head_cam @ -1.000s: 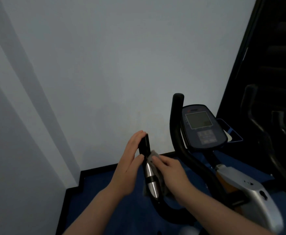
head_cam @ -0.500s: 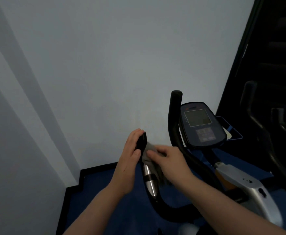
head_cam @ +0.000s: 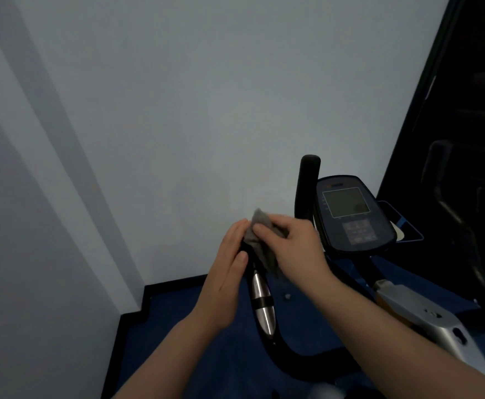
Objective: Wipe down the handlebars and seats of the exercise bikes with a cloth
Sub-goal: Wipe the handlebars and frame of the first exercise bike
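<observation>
Now our cloth sits bunched over the top of the left handlebar, pinched by our right hand; our left hand rests flat against the grip, fingers straight. Loosely held, the cloth may slip off, leaving the tip unwiped.

A crumpled grey cloth drapes over the top end of the left handlebar, low centre of frame; the bar is black with a shiny silver sleeve, upright, curving rightward below.
</observation>
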Demonstrator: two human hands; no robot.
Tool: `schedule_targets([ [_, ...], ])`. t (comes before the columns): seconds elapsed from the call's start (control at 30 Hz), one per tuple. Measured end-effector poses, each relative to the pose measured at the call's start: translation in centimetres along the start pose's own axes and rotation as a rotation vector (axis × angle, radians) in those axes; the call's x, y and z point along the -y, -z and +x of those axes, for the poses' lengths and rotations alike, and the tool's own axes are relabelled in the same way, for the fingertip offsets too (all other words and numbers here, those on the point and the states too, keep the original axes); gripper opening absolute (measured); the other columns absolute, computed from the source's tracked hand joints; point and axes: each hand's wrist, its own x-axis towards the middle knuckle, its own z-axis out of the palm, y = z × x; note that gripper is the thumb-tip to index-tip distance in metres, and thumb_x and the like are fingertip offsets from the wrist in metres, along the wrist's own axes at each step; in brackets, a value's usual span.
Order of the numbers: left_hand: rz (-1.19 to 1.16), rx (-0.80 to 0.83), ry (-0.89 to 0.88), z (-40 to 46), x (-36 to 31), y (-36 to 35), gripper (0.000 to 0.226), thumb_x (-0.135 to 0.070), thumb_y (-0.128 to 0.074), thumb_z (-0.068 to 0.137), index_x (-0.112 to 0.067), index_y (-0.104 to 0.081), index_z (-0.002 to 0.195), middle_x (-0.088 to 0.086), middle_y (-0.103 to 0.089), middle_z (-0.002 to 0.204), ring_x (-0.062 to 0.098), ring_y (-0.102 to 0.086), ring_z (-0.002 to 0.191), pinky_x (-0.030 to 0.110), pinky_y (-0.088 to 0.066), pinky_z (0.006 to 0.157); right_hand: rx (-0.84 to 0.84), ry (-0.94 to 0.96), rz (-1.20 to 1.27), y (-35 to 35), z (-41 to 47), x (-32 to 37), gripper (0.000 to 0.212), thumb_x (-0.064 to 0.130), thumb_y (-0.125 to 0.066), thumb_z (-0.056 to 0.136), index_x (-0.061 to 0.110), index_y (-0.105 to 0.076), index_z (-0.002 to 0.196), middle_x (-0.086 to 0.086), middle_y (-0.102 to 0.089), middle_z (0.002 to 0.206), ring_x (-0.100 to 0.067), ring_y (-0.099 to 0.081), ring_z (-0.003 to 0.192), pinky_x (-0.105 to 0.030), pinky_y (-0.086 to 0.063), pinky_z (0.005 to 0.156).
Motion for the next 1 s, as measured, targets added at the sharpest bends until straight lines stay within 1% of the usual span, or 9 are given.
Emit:
schedule_targets([
  [0.2,-0.031,-0.014,0.01,-0.2,0.0,0.3,0.052,-0.039,-0.032,0.099,-0.024,-0.03,0.148,-0.014,-0.034,0.153,0.008,-0.029,0.143,0.029,-0.024,0.118,-0.029,0.025,0.042,-1.2,-1.4,-0.7,0.026,0.015,-0.07,0.088,0.033,-0.071,0.107,0.016,-0.073,0.083,0.003,-0.068,0.082,-0.01,-0.05,0.073],
  [0.3,-0.007,-0.042,0.005,-0.4,0.1,0.1,0.046,-0.038,-0.032,0.098,-0.031,-0.033,0.144,-0.017,-0.035,0.152,0.005,-0.03,0.142,0.02,-0.023,0.115,0.01,-0.072,-0.039,-0.8,-2.8,-2.3,0.011,0.019,-0.068,0.089,0.027,-0.075,0.093,0.008,-0.074,0.077,-0.007,-0.069,0.076,-0.018,-0.053,0.066],
  [0.4,-0.008,-0.042,-0.008,-0.3,0.0,0.0,0.045,-0.038,-0.032,0.098,-0.032,-0.034,0.143,-0.017,-0.036,0.151,0.005,-0.03,0.142,0.019,-0.023,0.115,0.071,-0.088,-0.038,0.1,-1.5,-2.1,0.009,0.018,-0.069,0.088,0.024,-0.077,0.089,0.006,-0.075,0.077,-0.007,-0.069,0.075,-0.025,-0.054,0.071],
  [0.5,-0.03,-0.03,-0.017,-0.1,-0.1,0.0,0.049,-0.037,-0.032,0.099,-0.023,-0.033,0.146,-0.013,-0.037,0.151,0.009,-0.032,0.142,0.024,-0.025,0.116,0.015,0.001,-0.002,-0.1,0.5,-0.3,0.013,0.018,-0.069,0.088,0.024,-0.076,0.097,0.009,-0.074,0.081,-0.003,-0.069,0.08,-0.021,-0.054,0.076],
  [0.6,-0.045,-0.018,-0.032,0.0,-0.2,0.0,0.051,-0.036,-0.03,0.1,-0.019,-0.033,0.148,-0.007,-0.039,0.151,0.015,-0.034,0.141,0.03,-0.026,0.116,-0.014,-0.002,0.013,-0.9,0.3,0.3,0.013,0.02,-0.07,0.088,0.031,-0.074,0.093,0.014,-0.072,0.078,0.005,-0.066,0.075,-0.011,-0.049,0.069],
  [0.73,-0.02,-0.05,0.008,-0.3,0.3,0.0,0.045,-0.041,-0.032,0.098,-0.034,-0.034,0.142,-0.018,-0.036,0.151,0.006,-0.03,0.142,0.028,-0.024,0.117,0.03,-0.121,-0.101,-0.8,-2.8,-1.7,0.005,0.024,-0.07,0.086,0.026,-0.075,0.085,0.01,-0.072,0.071,0.003,-0.065,0.067,-0.018,-0.051,0.061],
  [0.8,-0.014,-0.063,0.01,-0.3,0.4,-0.3,0.044,-0.041,-0.032,0.098,-0.036,-0.033,0.142,-0.022,-0.035,0.15,0.004,-0.028,0.142,0.023,-0.022,0.117,0.105,-0.205,-0.168,0.0,-2.8,-2.2,0.009,0.027,-0.071,0.085,0.023,-0.074,0.078,0.008,-0.07,0.065,0.002,-0.061,0.061,-0.021,-0.049,0.059],
  [0.87,-0.006,-0.064,0.005,-0.3,0.3,-0.5,0.045,-0.04,-0.033,0.098,-0.035,-0.033,0.142,-0.022,-0.035,0.15,0.005,-0.027,0.142,0.022,-0.022,0.117,0.164,-0.233,-0.202,0.9,-1.4,-1.6,0.008,0.026,-0.073,0.083,0.02,-0.076,0.08,0.006,-0.071,0.069,-0.002,-0.064,0.065,-0.023,-0.051,0.065],
  [1.0,-0.018,-0.046,0.007,-0.3,0.3,-0.4,0.046,-0.039,-0.034,0.098,-0.032,-0.032,0.144,-0.015,-0.035,0.151,0.008,-0.028,0.143,0.025,-0.024,0.117,0.107,-0.198,-0.053,0.4,0.3,0.0,0.016,0.013,-0.071,0.084,0.019,-0.076,0.097,0.003,-0.075,0.085,-0.01,-0.071,0.083,-0.029,-0.057,0.081],
])
